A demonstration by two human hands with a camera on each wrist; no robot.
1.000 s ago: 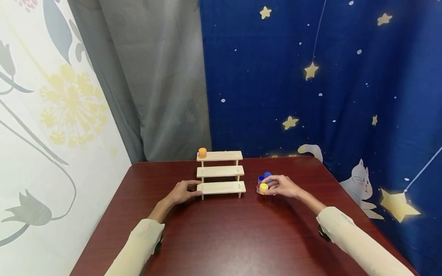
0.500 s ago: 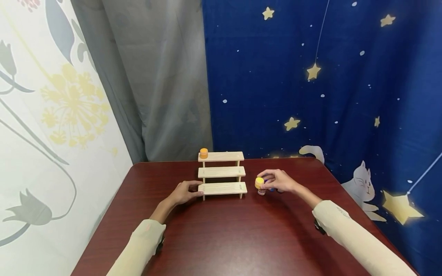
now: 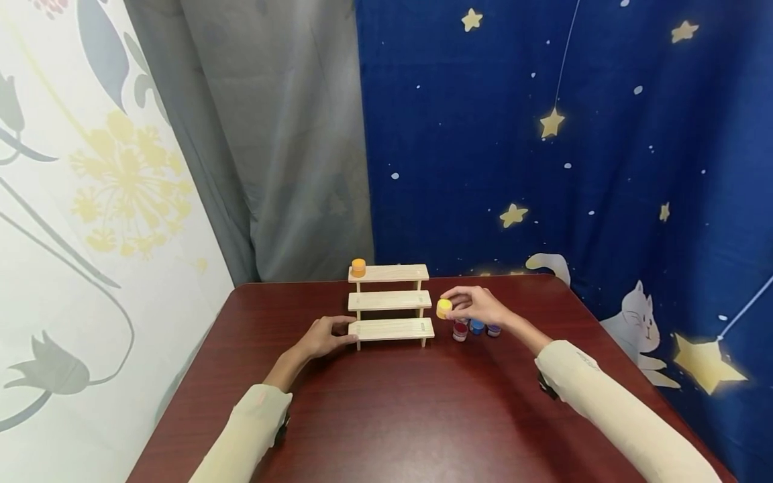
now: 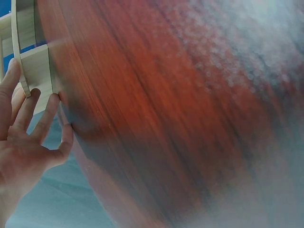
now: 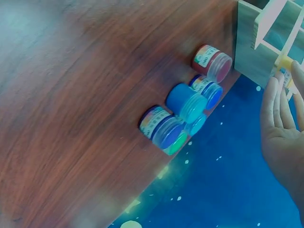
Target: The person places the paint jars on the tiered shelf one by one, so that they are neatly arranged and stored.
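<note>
A three-step wooden display stand stands toward the back of the table. My left hand holds the left end of its bottom step between thumb and fingers; in the left wrist view the fingertips meet the pale wood. On the top step, at its left end, sits an orange paint jar. My right hand pinches a yellow-lidded paint jar, raised just right of the stand. Below and behind that hand are a red jar, a blue jar and a purple-blue jar.
The right wrist view shows more of the jar group, with a green jar partly hidden behind a dark blue one. The dark red wooden table ends at a grey curtain and a starry blue curtain.
My right hand has lifted the yellow jar out of the group and carried it left and up toward the stand, uncovering the other jars. The left hand keeps its place on the bottom step.
</note>
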